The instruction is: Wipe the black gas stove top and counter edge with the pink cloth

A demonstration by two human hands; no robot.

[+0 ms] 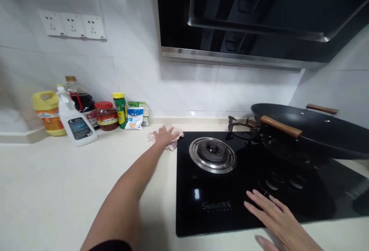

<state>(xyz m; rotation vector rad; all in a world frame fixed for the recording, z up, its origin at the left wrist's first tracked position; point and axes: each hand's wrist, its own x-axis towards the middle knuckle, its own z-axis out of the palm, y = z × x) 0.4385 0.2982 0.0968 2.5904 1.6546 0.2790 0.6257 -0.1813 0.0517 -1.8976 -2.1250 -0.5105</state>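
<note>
At the back left corner of the cooktop, my left hand (163, 135) is closed on a pale pink cloth (176, 132), holding it down on the counter. The cloth bunches out around the fingers and touches the edge of the black glass gas cooktop (196, 212). A bare burner (212, 154) with a shiny metal ring lies just right of that hand. My right hand (273, 218) is open and holds nothing. Its fingers are stretched out over the front edge of the cooktop; whether they touch the glass I cannot tell.
A large black wok (311, 128) with wooden handles sits on the right burner. A pan support (240, 125) is behind it. Along the wall at left stand a white spray bottle (77, 122), a red-lidded jar (106, 116), a green shaker (120, 109) and packets. A range hood (245, 57) hangs above.
</note>
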